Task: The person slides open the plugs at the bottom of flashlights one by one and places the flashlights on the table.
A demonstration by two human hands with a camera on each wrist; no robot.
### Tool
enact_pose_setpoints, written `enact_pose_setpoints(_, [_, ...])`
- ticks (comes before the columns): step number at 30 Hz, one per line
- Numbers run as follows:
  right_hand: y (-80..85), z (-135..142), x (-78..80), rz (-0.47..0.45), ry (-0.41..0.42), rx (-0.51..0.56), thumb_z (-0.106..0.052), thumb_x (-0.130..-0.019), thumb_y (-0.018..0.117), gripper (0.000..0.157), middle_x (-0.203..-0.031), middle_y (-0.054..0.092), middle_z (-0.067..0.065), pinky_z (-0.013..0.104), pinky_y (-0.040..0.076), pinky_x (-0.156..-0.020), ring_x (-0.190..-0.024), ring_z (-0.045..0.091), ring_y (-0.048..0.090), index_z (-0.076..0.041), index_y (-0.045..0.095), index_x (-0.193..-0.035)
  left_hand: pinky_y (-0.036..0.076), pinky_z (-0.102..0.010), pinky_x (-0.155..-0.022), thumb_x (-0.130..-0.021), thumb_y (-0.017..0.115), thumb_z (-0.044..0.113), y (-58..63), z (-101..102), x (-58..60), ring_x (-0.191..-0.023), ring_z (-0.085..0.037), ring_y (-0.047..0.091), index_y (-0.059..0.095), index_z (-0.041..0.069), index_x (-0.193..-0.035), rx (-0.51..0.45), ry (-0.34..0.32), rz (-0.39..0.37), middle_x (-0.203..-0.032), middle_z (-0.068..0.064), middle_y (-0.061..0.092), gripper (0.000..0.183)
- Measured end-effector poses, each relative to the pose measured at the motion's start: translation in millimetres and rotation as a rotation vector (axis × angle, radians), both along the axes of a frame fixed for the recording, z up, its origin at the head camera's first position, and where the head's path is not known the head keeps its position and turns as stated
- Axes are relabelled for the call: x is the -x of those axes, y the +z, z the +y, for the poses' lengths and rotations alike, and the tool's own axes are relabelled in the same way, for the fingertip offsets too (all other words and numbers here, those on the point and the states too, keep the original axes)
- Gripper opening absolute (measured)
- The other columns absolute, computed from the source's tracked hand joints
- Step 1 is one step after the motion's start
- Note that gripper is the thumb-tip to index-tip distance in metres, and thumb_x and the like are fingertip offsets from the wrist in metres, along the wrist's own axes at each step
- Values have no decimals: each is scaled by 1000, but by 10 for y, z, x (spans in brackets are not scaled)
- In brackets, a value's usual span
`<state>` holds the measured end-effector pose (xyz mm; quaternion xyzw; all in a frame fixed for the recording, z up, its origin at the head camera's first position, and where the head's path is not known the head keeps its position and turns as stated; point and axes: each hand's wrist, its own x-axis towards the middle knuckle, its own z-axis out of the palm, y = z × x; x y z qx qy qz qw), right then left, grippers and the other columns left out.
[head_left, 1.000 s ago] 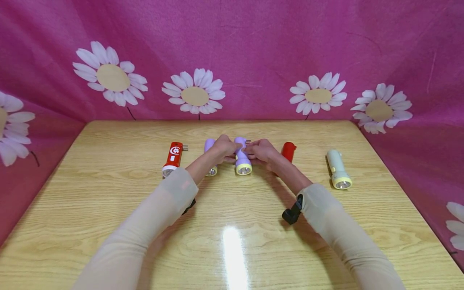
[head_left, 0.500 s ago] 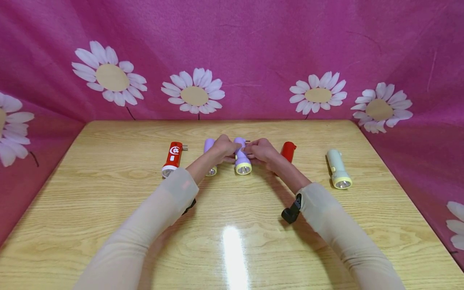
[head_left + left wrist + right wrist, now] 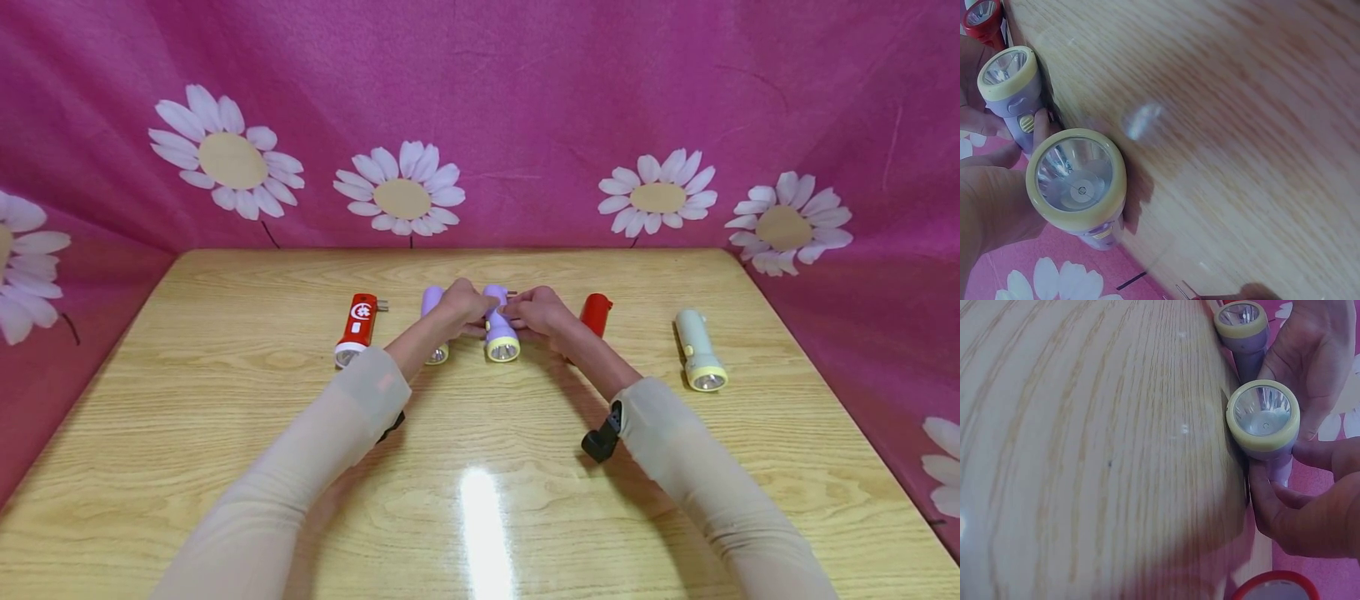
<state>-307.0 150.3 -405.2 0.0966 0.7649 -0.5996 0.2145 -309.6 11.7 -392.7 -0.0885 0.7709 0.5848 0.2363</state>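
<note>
A purple flashlight (image 3: 501, 323) with a cream lens ring lies near the middle of the table, its lens toward me and metal prongs at its right side. From the left, my left hand (image 3: 465, 305) pinches its body with thumb and fingers. My right hand (image 3: 542, 312) holds the same flashlight from the right; in the right wrist view its thumb and fingers (image 3: 1266, 503) sit on either side of it. A second purple flashlight (image 3: 1077, 181) lies close to the left hand, partly hidden by that hand in the head view.
At the left lies a red flashlight (image 3: 358, 325) with a white ring and prongs. Another red flashlight (image 3: 596, 314) is partly covered by the right forearm. A pale green flashlight (image 3: 699, 350) lies farther right. A pink daisy-patterned cloth (image 3: 525, 100) rises behind the wooden table (image 3: 225, 417).
</note>
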Motion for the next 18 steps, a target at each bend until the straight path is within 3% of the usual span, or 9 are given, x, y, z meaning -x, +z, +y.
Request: enact_pose_setpoints(18, [4,31,-14,-7,-15,10,-8,-89,57,35,-110,58,18,31,50,-82,-90,19,60,7,51,-120,54,-34,-73,-90,58,13,14,6,-37,-82,-24,59,49,-6,-103,18,12,37,-94,-13,51,25])
